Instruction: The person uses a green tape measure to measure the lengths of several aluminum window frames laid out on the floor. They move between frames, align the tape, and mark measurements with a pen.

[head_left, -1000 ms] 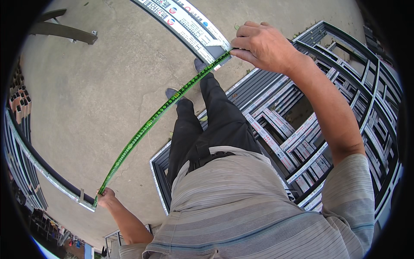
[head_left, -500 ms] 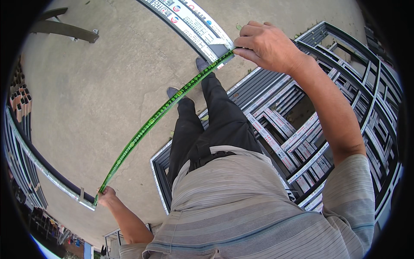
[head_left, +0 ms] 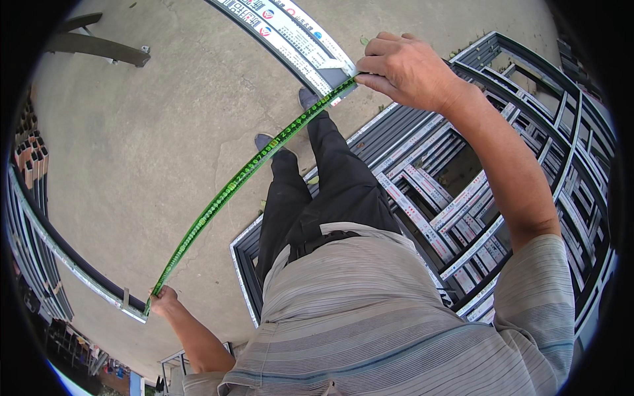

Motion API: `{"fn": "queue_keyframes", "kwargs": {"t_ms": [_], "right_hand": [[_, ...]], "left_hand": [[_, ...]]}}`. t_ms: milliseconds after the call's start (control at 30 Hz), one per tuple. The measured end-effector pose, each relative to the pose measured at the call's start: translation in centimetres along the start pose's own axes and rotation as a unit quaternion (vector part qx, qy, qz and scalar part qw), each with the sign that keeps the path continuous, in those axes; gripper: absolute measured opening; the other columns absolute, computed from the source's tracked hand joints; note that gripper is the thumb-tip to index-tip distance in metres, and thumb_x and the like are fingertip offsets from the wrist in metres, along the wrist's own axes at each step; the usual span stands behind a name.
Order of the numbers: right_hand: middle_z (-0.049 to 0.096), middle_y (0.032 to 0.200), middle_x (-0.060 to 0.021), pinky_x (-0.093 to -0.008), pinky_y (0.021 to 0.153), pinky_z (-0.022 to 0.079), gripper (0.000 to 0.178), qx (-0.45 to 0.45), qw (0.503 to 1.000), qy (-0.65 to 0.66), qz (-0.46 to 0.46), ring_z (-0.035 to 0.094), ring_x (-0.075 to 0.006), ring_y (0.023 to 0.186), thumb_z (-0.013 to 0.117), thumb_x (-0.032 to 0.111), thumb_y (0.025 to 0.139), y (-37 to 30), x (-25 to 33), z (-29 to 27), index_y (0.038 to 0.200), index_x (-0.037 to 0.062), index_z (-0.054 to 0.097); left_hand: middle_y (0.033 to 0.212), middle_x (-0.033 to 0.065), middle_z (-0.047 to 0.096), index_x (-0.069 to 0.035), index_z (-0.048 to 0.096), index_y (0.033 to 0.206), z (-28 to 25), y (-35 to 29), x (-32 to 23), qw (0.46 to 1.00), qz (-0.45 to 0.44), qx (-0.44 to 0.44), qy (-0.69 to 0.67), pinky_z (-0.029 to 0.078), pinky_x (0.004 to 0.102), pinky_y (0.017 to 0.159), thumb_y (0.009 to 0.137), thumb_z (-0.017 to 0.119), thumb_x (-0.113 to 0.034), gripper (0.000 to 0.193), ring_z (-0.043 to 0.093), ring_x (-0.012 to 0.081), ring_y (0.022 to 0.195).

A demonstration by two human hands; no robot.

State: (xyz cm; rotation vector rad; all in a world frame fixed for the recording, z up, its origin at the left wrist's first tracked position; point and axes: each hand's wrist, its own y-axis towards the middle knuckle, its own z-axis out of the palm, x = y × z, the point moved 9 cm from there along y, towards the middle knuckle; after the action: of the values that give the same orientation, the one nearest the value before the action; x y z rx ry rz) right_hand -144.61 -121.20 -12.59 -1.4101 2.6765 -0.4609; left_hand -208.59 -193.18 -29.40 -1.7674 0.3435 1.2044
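Note:
A green tape measure (head_left: 232,186) is stretched between my two hands, its marked face up. My right hand (head_left: 406,71) is closed with thumb and fingers pinching the tape at the end of a dark metal profile (head_left: 290,39) covered in white printed film. At the lower left, my left hand (head_left: 164,300) is closed on the tape's other end, beside the corner of another dark profile (head_left: 72,257) with a white edge. Between the hands the tape crosses in front of my legs. No tape case shows at either hand.
Stacked dark metal frames (head_left: 456,218) with white film strips lie at my right. At the far left stand bundled long profiles (head_left: 33,158). A dark curved stand (head_left: 99,46) is at the upper left. Concrete floor (head_left: 178,105) lies between, where my feet stand.
Almost nothing differs. Both hands keep their places on the tape, and the view has shifted very slightly.

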Motion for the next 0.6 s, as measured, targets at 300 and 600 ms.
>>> {"fn": "queue_keyframes", "kwargs": {"t_ms": [300, 600], "right_hand": [[0.072, 0.099, -0.0075, -0.0423, 0.094, 0.058, 0.024, -0.010, 1.000, 0.007, -0.007, 0.071, -0.0229, 0.103, 0.073, 0.031, 0.105, 0.0, -0.1, 0.2, 0.111, 0.0094, 0.082], [0.072, 0.098, -0.0074, -0.0424, 0.094, 0.057, 0.024, -0.004, 1.000, 0.009, -0.008, 0.070, -0.0228, 0.103, 0.073, 0.031, 0.105, 0.1, -0.1, 0.0, 0.111, 0.0092, 0.082]], "left_hand": [[0.083, 0.0047, 0.075, -0.003, 0.071, 0.094, 0.1, 0.1, -0.4, 1.000, 0.010, 0.001, 0.005, 0.061, 0.0347, 0.073, 0.110, 0.058, -0.009, 0.021, 0.073, 0.0176, 0.074], [0.086, 0.0039, 0.075, -0.004, 0.073, 0.097, 0.3, -1.2, -0.4, 0.999, 0.012, -0.023, 0.021, 0.061, 0.0362, 0.080, 0.109, 0.055, -0.011, 0.022, 0.073, 0.0181, 0.080]]}}
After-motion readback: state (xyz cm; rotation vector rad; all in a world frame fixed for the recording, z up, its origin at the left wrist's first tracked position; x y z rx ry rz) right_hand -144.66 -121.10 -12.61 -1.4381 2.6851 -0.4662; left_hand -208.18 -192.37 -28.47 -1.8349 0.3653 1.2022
